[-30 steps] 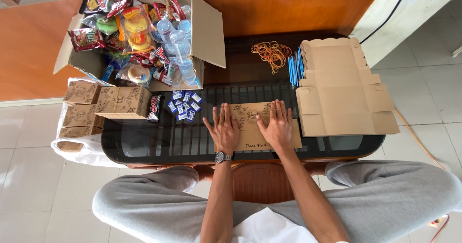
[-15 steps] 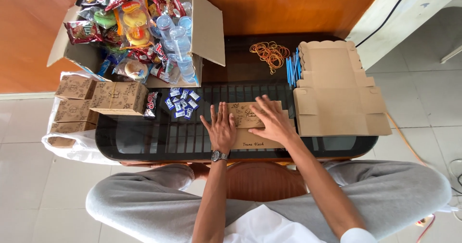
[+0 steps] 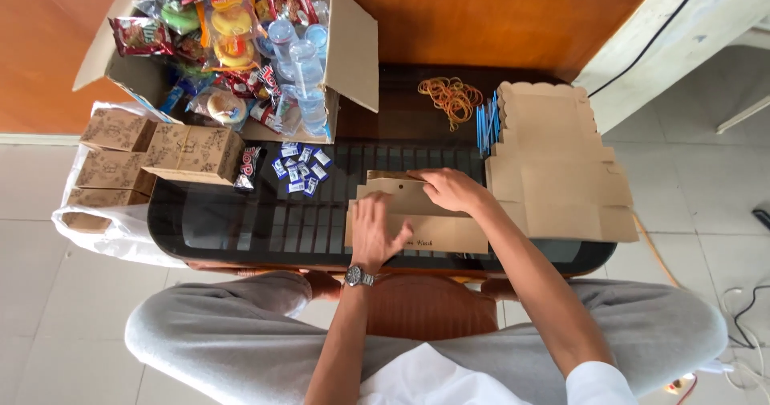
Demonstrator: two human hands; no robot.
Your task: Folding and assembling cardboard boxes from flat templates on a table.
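A flat brown cardboard box blank [image 3: 433, 220] lies on the dark glass table [image 3: 241, 220] in front of me. My left hand [image 3: 375, 230], with a wristwatch, presses on its near left part with fingers curled over a flap. My right hand [image 3: 451, 188] grips the blank's far edge and lifts a panel. A stack of unfolded brown box blanks [image 3: 553, 164] lies just to the right of my right hand.
An open carton [image 3: 353, 44] full of snack packets and water bottles stands at the far left. Folded brown boxes [image 3: 192, 152] sit beside it over a white bag. Small blue sachets [image 3: 301, 167], rubber bands [image 3: 451, 96] and blue straws [image 3: 485, 124] lie on the table.
Both hands were pressed flat on the blank. Now the right hand has shifted to the far edge and lifts a panel, while the left hand has curled on the near part.
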